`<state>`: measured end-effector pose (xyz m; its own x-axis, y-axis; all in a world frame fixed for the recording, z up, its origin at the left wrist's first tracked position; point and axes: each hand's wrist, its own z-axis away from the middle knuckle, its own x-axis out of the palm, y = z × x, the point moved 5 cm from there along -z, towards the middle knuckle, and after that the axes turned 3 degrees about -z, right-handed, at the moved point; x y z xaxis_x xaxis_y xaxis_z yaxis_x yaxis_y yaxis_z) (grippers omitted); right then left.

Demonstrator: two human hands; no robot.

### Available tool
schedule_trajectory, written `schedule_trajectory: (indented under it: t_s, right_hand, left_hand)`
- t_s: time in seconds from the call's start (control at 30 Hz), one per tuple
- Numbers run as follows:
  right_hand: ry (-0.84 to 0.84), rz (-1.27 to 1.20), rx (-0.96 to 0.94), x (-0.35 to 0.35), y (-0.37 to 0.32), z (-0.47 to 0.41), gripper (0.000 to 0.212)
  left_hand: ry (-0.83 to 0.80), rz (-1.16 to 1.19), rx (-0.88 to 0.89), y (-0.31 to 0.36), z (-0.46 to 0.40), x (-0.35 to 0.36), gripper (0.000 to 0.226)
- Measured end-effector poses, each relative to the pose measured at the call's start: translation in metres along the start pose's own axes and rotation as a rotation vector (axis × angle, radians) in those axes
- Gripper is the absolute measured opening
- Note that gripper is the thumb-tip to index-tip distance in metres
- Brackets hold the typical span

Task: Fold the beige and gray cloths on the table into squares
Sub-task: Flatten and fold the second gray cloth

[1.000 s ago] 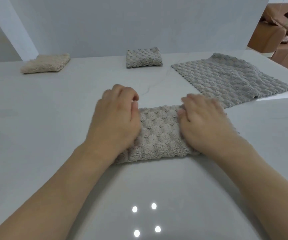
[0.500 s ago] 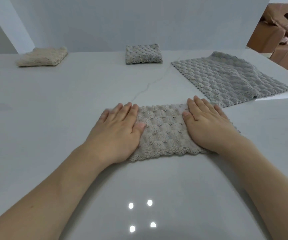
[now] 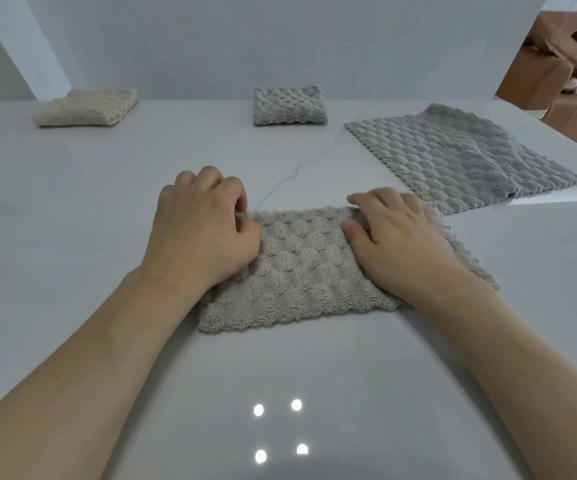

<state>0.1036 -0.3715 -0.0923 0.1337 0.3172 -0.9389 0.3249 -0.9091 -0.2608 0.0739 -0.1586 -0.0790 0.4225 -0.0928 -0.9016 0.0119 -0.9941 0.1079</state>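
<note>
The beige cloth (image 3: 309,268) lies folded near you at table (image 3: 72,202) centre, a plush rectangle with a raised bubble weave. Your left hand (image 3: 204,237) pinches its far left corner, fingers curled. Your right hand (image 3: 397,237) grips its far right corner likewise. An unfolded gray cloth (image 3: 460,161) lies flat, far right, same quilted texture.

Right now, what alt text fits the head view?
Both hands, left hand and right hand, grip the far edge of a half-folded beige cloth on a white table. Behind lie a folded cream cloth, a folded gray cloth and an unfolded gray cloth.
</note>
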Motion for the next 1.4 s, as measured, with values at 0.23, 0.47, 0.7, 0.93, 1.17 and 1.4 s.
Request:
schedule_trajectory:
  t_s: [0.23,0.47,0.7,0.93,1.17,1.4]
  right_hand:
    - [-0.084,-0.025,0.044,0.007,0.008,-0.004,0.044]
    - [-0.085,-0.034,0.047,0.008,0.009,-0.004,0.041]
    - [-0.040,-0.045,0.084,0.007,0.017,-0.005,0.035]
    - [-0.053,-0.015,0.085,0.009,0.017,-0.005,0.041]
    - [-0.232,0.074,0.175,0.015,0.037,-0.009,0.057]
    - [-0.150,0.162,0.246,0.002,0.041,-0.008,0.059]
  left_hand:
    - [-0.085,0.057,-0.024,-0.004,0.001,0.001,0.009]
    - [-0.082,0.342,-0.120,-0.008,0.000,0.006,0.007]
    - [-0.213,0.277,-0.249,-0.015,-0.004,0.023,0.007]
    - [0.092,0.297,0.178,0.047,0.017,-0.015,0.038]
    - [-0.489,-0.014,0.180,0.053,0.033,0.031,0.060]
    - [-0.477,-0.098,-0.033,0.011,0.024,0.024,0.061]
